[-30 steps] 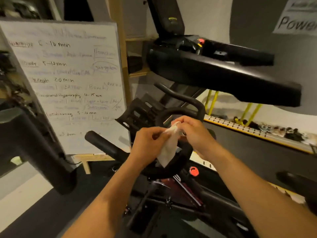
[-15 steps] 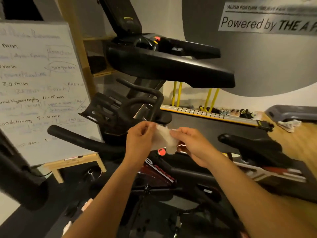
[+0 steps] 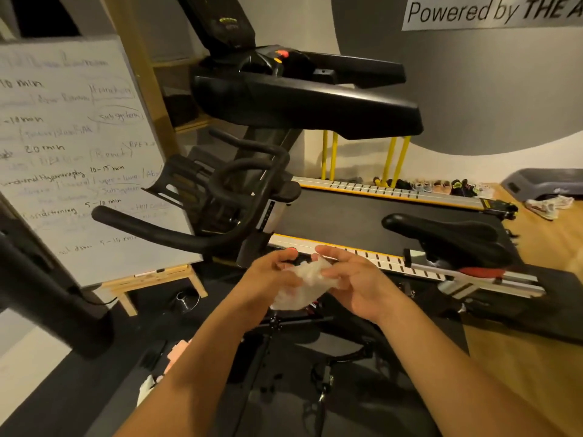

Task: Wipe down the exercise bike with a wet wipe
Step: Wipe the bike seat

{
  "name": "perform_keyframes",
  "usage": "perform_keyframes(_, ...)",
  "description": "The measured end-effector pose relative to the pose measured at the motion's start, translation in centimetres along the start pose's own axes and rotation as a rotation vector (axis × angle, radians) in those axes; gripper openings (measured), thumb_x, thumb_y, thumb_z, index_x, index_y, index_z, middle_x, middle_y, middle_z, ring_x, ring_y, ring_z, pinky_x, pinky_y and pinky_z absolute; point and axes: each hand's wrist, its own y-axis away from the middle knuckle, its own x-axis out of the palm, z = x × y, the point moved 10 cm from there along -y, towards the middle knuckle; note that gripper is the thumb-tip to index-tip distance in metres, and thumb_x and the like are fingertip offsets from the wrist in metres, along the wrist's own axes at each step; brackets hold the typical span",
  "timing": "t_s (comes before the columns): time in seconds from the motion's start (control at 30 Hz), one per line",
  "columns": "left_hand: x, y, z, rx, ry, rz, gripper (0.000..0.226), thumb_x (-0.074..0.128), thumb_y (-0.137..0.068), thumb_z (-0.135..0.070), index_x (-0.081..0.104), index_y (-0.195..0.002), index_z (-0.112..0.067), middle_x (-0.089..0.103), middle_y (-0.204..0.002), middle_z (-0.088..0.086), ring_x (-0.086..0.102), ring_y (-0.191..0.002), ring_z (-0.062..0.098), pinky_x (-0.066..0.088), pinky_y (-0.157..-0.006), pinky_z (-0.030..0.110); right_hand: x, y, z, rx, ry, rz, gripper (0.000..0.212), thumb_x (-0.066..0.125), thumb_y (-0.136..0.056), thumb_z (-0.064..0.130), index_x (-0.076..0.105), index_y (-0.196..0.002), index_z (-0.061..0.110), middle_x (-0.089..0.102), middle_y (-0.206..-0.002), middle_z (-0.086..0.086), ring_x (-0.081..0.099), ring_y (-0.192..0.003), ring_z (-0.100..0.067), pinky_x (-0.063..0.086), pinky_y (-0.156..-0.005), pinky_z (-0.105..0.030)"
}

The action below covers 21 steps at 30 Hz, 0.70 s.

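Biggest thing in frame is the treadmill (image 3: pixel 315 102), console and arm across the upper middle, belt running off to the right; not my target. Whiteboard (image 3: pixel 79 146) fills the left side, handwriting on it, irrelevant. The exercise bike (image 3: pixel 217 200) sits centre, between the whiteboard and the treadmill; handlebars (image 3: pixel 164 235) sweep out to the centre left, saddle (image 3: pixel 448 238) sits at right of centre, dark frame runs down under my arms toward the bottom edge. A row of shoes (image 3: pixel 441 186) is against the far wall, right of centre.

Both hands are up in the middle of the frame, lower than the handlebars, touching no part of the bike. Left hand (image 3: pixel 271 275) has fingers curled in, pinching the left edge of the wet wipe (image 3: pixel 303 285); right hand (image 3: pixel 356 285) is half closed, thumb and fingertips nipping the right edge. The wipe is bunched and crumpled between them, held in the air above the frame.

Progress, my read: the wipe is being gathered or refolded, not wiping right now. I see no damp streaks on handlebars, saddle or frame, so I can't tell what is done. I'd log all three as still to wipe; saddle is nearest the right hand.
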Motion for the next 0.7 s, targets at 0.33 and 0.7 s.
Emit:
perform_keyframes(0.33,6.2,0.7,0.4,0.065,-0.061,0.115,0.038,0.075,-0.083,-0.013,0.057,-0.115,-0.026,0.07,-0.11,0.008,0.069,-0.102,0.024,0.057,-0.09,0.049,-3.4,3.3,-4.6,0.221,-0.02,-0.081,0.038,0.057,-0.096,0.038,0.068,-0.117,0.009,0.071,-0.112,-0.016,0.068,-0.105,-0.031,0.052,-0.096,-0.045)
perform_keyframes(0.7,16.4,-2.0,-1.6,0.195,0.196,0.082,0.025,0.068,-0.091,-0.018,0.064,-0.115,-0.022,0.073,-0.103,0.0,0.071,-0.095,0.018,0.056,-0.071,0.025,-15.5,8.8,3.4,-0.16,0.188,-0.506,0.028,0.048,-0.098,0.045,0.069,-0.103,0.027,0.073,-0.094,-0.001,0.071,-0.087,-0.02,0.06,-0.074,-0.039)
